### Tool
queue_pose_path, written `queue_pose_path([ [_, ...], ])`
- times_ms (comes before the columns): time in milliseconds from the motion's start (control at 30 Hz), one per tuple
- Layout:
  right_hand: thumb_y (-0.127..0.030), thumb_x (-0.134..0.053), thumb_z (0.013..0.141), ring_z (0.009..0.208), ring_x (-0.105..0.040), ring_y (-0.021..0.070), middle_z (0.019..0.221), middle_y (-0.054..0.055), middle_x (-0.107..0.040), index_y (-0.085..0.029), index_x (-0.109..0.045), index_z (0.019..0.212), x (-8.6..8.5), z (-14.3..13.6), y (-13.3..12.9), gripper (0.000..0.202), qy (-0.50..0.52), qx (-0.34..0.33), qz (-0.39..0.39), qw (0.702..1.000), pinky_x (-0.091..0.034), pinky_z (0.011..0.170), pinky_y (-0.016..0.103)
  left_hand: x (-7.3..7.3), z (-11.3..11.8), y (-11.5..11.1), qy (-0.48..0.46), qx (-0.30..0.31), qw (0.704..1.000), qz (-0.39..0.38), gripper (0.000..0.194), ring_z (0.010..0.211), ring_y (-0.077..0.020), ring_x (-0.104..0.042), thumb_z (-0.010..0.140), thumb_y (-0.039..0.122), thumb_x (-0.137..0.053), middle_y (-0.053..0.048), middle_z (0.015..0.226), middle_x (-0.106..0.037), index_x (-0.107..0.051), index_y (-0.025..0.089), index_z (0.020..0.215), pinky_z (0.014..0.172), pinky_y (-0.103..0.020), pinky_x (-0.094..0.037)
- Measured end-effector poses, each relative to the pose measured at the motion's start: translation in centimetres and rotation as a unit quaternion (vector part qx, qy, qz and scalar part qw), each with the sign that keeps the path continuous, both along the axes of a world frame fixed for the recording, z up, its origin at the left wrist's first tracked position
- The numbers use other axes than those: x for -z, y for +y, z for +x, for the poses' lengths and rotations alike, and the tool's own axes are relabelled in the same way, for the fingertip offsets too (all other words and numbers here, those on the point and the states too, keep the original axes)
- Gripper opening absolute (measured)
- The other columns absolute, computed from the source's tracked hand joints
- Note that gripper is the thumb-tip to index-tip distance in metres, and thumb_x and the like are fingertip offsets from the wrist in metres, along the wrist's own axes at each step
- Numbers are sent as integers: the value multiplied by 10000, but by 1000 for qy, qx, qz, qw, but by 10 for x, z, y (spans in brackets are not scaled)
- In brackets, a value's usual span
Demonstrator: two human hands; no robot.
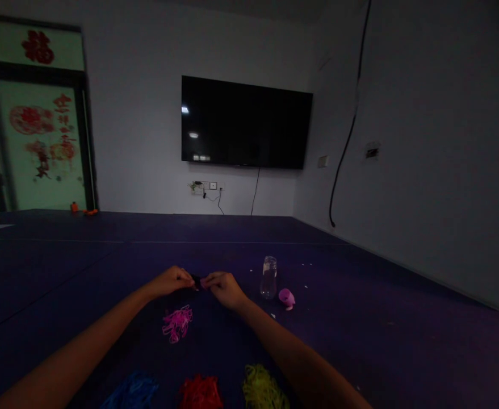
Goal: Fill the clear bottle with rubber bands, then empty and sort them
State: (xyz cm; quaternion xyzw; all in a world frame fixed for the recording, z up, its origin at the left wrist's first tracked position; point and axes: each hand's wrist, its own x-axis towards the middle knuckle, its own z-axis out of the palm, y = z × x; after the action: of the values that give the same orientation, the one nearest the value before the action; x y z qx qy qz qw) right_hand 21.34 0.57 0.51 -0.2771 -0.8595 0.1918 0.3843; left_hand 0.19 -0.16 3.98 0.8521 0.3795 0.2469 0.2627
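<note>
My left hand (pixel 173 280) and my right hand (pixel 226 288) meet above the dark purple surface, fingertips pinched and close together. Between them shows a small dark bit, with a small pinkish piece (pixel 204 282) at the right fingertips. Both are too dim and small to name. Just below my left hand lies a loose heap of pink bands (pixel 177 324). To the right of my right hand stands a clear bottle (pixel 268 279) without a lid, and beside it a pink cap-like piece (pixel 286 297) rests on the surface.
Along the near edge lie heaps of blue strands (pixel 133 392), red strands (pixel 201 392) and yellow strands (pixel 264 389). White scraps (pixel 273 316) dot the surface around the bottle. Orange objects (pixel 74 207) sit at the far left. A black cable (pixel 343 162) hangs down the right wall.
</note>
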Motion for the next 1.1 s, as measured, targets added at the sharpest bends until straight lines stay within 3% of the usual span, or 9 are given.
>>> queue_pose_path([
  [133,-77,-449,681,819,-637,163,800,21,-695,-182,-698,676,-5,-17,-11,270,5,-123,-88,988,-481,768,282,-17,-11,-11,18,13,997,-72,293,604,-143,-591,768,320,-525,-28,627,-713,-723,156,628,594,-216,-420],
  [233,-99,-446,666,725,-643,159,777,30,-698,-162,-704,697,-2,-24,-18,268,15,-174,-164,971,-494,703,277,-21,-14,-20,38,27,989,-139,271,467,-116,-538,733,295,-539,-30,561,-697,-713,152,583,474,-202,-375],
  [333,-117,-444,665,651,-639,142,717,25,-692,-152,-705,717,0,-27,-20,268,47,-168,-237,956,-501,681,270,-18,-13,-22,36,24,982,-187,296,385,-108,-501,730,348,-544,-44,509,-676,-709,142,597,400,-199,-322],
  [433,-132,-430,689,634,-643,145,679,39,-686,-131,-702,726,-1,-26,-17,275,90,-117,-266,953,-506,664,274,-11,-10,-16,-35,-64,990,-117,404,350,-117,-479,734,476,-553,-67,481,-655,-698,123,602,377,-213,-308],
  [500,-133,-412,712,632,-641,152,683,50,-687,-128,-704,759,-3,-22,-13,296,110,-45,-231,966,-503,648,276,-5,-6,-10,-107,-145,984,-9,474,418,-145,-528,767,536,-503,-79,535,-670,-702,121,655,443,-248,-392],
  [600,-111,-417,728,754,-642,167,789,58,-700,-157,-707,808,-6,-8,-9,305,96,88,-97,987,-486,723,280,6,1,-5,-148,-190,968,67,477,749,-211,-620,829,526,-417,-95,780,-712,-707,149,791,719,-335,-468],
  [733,-78,-436,733,936,-604,190,947,74,-684,-172,-698,901,-5,17,-7,325,-42,179,35,982,-439,846,292,24,12,-4,-129,-164,966,150,347,984,-235,-573,833,468,-479,-58,938,-706,-716,216,865,936,-405,-395],
  [867,-68,-428,745,1010,-572,191,1044,76,-660,-180,-669,1013,-1,25,-6,378,-149,160,84,972,-412,891,292,40,17,-1,-30,-85,976,196,332,1192,-230,-462,897,395,-412,-24,1092,-680,-681,254,1029,1016,-432,-344],
  [1100,-93,-420,776,1089,-527,199,1082,60,-652,-208,-662,1049,0,15,-8,382,-223,70,152,960,-360,954,340,48,14,5,76,-76,982,158,337,1334,-252,-281,926,339,-382,-7,1315,-538,-582,288,1193,1085,-515,-170],
])
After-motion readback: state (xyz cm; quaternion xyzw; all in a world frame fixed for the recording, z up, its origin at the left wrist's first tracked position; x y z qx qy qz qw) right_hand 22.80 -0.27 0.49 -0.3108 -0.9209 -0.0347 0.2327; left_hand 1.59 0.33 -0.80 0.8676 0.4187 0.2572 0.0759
